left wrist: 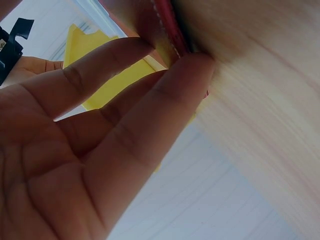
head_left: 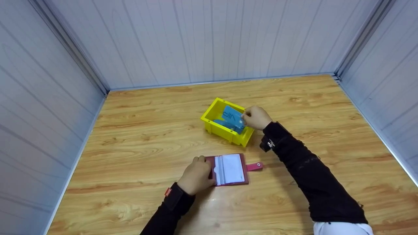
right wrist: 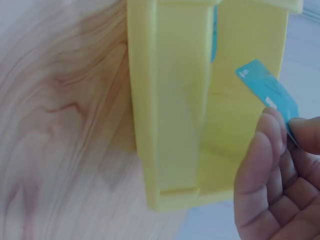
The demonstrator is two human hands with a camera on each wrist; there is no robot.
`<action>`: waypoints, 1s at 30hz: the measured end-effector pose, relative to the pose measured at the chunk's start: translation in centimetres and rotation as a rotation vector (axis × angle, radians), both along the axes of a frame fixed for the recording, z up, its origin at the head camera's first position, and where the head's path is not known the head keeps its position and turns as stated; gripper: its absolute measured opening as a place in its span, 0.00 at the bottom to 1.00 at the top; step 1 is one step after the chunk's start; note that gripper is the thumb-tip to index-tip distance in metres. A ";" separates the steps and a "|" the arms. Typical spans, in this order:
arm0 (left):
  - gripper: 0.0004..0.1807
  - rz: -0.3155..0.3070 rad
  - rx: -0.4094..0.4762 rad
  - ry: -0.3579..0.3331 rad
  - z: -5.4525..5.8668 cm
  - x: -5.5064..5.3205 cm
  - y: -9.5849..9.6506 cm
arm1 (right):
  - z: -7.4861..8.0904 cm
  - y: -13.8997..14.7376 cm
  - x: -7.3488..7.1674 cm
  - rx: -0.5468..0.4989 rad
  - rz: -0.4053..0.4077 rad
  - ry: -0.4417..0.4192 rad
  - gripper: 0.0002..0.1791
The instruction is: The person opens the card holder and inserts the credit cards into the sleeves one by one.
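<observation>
My right hand (head_left: 258,118) pinches a blue card (head_left: 231,114) by its edge between thumb and fingers, over a yellow plastic bin (head_left: 219,131). In the right wrist view the card (right wrist: 270,90) slants across the bin's opening, printed side showing. More blue card (head_left: 223,122) lies lower inside the bin. On the table in front of it, a red card holder (head_left: 246,173) lies spread flat with clear sleeves and a white page. My left hand (head_left: 196,174) grips its left edge; the left wrist view shows thumb and fingers at the stitched cover (left wrist: 167,25).
A pink snap strap (head_left: 254,166) sticks out from the card holder's right side. White panel walls (head_left: 202,42) enclose the wood-grain table (head_left: 147,130) at the back and on both sides.
</observation>
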State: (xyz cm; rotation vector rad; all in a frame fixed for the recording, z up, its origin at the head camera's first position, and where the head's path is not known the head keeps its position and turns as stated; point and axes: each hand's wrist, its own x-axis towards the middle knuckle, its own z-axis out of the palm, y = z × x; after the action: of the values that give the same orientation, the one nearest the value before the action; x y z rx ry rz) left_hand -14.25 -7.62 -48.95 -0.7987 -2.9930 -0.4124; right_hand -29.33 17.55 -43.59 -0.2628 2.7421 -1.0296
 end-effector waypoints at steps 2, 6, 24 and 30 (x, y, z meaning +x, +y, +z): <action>0.14 0.002 0.002 -0.003 0.0 0.0 0.0 | 0.0 0.1 0.0 -0.013 -0.004 -0.008 0.15; 0.14 0.005 0.010 -0.008 0.0 0.0 0.1 | 0.3 0.5 0.2 -0.107 -0.023 -0.036 0.14; 0.15 0.000 -0.019 0.028 0.1 0.1 0.0 | -0.6 0.7 4.8 -0.555 0.037 -0.219 0.05; 0.15 0.007 -0.028 0.026 0.1 0.0 0.1 | -2.5 -0.1 6.6 -0.634 0.082 -0.328 0.02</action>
State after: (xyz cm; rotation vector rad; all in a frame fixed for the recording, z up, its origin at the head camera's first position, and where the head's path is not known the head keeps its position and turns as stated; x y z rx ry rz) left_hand -14.24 -7.55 -48.89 -0.7894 -2.9830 -0.3578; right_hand -22.76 17.46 -46.07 -0.2633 2.0390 -1.7184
